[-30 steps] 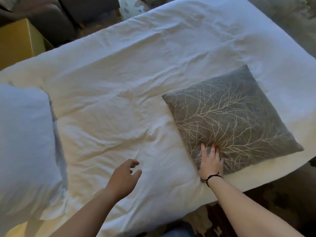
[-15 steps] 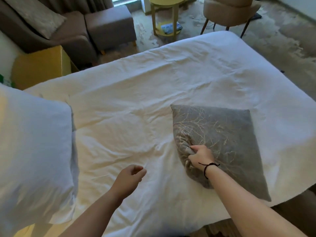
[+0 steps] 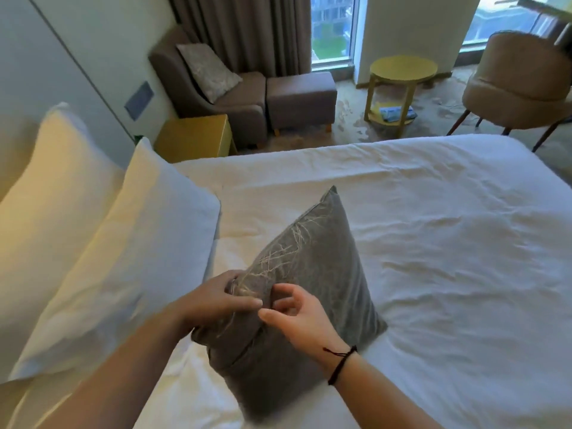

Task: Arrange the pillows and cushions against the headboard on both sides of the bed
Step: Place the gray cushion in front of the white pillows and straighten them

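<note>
Standing upright now, grey cushion (image 3: 312, 274), left hand (image 3: 213, 300) newly gripping it; right hand (image 3: 297, 311) fingers loosened

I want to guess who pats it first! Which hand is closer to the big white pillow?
Left. The left hand grips the grey cushion at its edge that faces the front white pillow. The right hand is on the cushion's other side, farther from the pillow.
</note>
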